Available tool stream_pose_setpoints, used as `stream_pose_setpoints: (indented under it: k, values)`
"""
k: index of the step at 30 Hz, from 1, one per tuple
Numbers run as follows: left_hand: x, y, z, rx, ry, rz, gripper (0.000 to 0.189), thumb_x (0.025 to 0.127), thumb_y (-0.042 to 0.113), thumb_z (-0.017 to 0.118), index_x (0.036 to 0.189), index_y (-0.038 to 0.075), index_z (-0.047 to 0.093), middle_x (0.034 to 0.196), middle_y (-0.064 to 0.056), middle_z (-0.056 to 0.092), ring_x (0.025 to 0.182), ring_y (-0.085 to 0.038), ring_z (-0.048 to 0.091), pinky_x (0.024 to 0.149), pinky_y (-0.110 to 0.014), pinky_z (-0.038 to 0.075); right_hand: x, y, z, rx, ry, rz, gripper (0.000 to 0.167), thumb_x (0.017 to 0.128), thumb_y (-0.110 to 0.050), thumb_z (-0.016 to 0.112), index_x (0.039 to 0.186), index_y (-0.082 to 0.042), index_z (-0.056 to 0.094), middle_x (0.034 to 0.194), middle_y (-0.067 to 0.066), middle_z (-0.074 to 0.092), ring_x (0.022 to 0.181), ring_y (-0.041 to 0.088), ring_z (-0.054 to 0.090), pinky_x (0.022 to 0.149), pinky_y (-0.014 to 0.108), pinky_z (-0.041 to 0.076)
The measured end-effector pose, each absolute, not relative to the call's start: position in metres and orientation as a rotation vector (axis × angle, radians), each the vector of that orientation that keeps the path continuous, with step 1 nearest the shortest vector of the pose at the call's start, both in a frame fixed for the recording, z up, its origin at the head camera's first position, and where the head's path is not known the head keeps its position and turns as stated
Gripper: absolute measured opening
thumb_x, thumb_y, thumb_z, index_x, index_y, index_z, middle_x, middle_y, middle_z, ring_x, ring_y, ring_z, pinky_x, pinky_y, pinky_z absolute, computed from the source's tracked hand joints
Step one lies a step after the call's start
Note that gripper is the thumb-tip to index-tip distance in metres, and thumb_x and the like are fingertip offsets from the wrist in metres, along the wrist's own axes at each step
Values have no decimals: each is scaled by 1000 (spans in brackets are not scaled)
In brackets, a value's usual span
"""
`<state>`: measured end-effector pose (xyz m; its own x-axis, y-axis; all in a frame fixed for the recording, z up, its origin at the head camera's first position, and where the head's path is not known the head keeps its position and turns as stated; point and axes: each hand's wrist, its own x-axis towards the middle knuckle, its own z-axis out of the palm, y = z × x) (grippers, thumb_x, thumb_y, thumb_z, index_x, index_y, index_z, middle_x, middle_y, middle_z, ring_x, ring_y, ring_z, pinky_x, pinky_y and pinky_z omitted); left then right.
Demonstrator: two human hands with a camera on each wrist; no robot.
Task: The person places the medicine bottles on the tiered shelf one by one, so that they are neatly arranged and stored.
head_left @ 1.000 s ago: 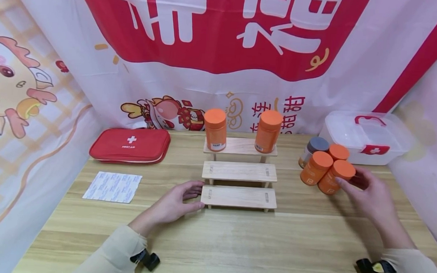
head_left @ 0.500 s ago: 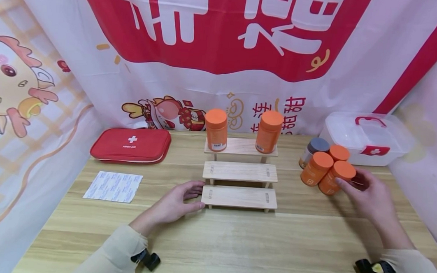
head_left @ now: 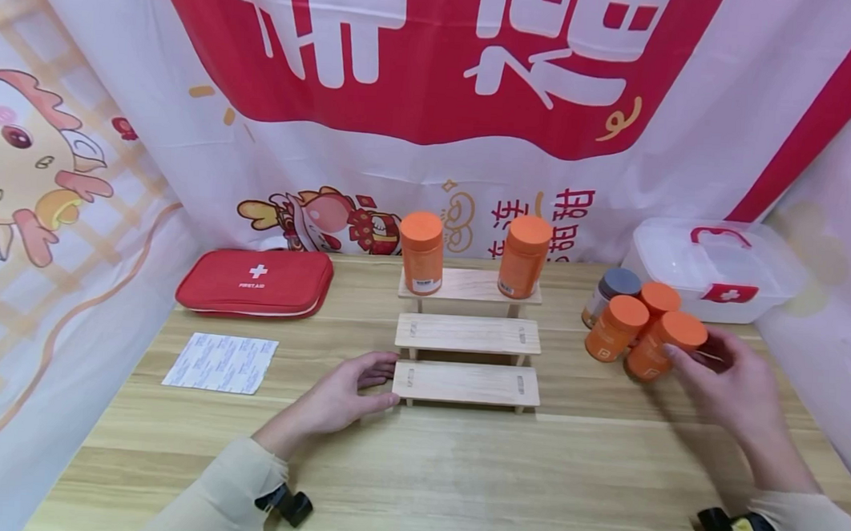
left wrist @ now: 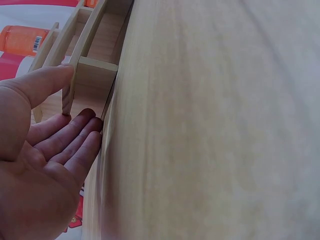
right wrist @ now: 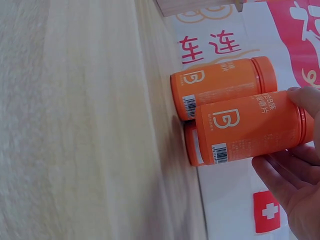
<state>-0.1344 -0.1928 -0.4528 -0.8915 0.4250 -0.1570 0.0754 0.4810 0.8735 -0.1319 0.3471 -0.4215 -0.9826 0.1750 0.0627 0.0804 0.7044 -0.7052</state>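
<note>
My right hand grips an orange pill bottle near its cap, thumb on one side and fingers on the other. This bottle appears slightly raised and leans a little. Close by stand two more orange bottles and a grey-capped bottle. At the left end of the lowest tier of a three-tier wooden stand, my left hand holds the board's edge between thumb and index finger. Its other fingers extend beside the stand's leg in the left wrist view. Two orange bottles stand on the top tier.
A red first aid pouch lies at the back left, with a white printed sheet in front. Behind the bottle group sits a clear-lidded white box with a red handle. Printed cloth hangs along the table's back edge.
The gripped bottle has shifted slightly right, away from the bottles beside it, along with my right hand. My left hand stays at the stand.
</note>
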Motion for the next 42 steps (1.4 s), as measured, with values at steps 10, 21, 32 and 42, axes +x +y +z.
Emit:
stream_pose_setpoints:
  k: [10, 21, 32, 42]
  values:
    - [-134, -193, -453, 425, 2380, 1379, 67, 100, 23, 79, 157, 3, 51, 155, -23, 59, 144, -44, 58, 123, -59, 47, -122, 344, -413, -149, -2607, 1126, 65, 99, -31, 81, 149, 1, 56, 122, -18, 57, 100, -18, 48, 79, -9, 41]
    - [-134, -192, -452, 424, 2387, 1377, 67, 100, 24, 79, 157, 3, 51, 156, -23, 59, 143, -44, 58, 123, -59, 48, -112, 336, -401, -99, -2522, 1134, 62, 96, -23, 85, 145, 3, 58, 113, -37, 53, 102, -19, 51, 84, -9, 43]
    - [-133, -192, -451, 419, 2390, 1375, 67, 100, 24, 79, 157, 3, 51, 156, -22, 58, 143, -44, 59, 123, -59, 48, -106, 318, -390, 26, -2407, 1192, 58, 89, -4, 87, 141, 5, 63, 117, -33, 60, 105, -16, 59, 89, -6, 47]
    - [-132, -191, -450, 409, 2390, 1378, 66, 101, 26, 79, 157, 3, 51, 156, -21, 59, 143, -42, 59, 122, -59, 48, -109, 298, -385, 176, -2342, 1210, 57, 85, 7, 86, 138, 8, 64, 120, -28, 64, 105, -11, 63, 93, -3, 48]
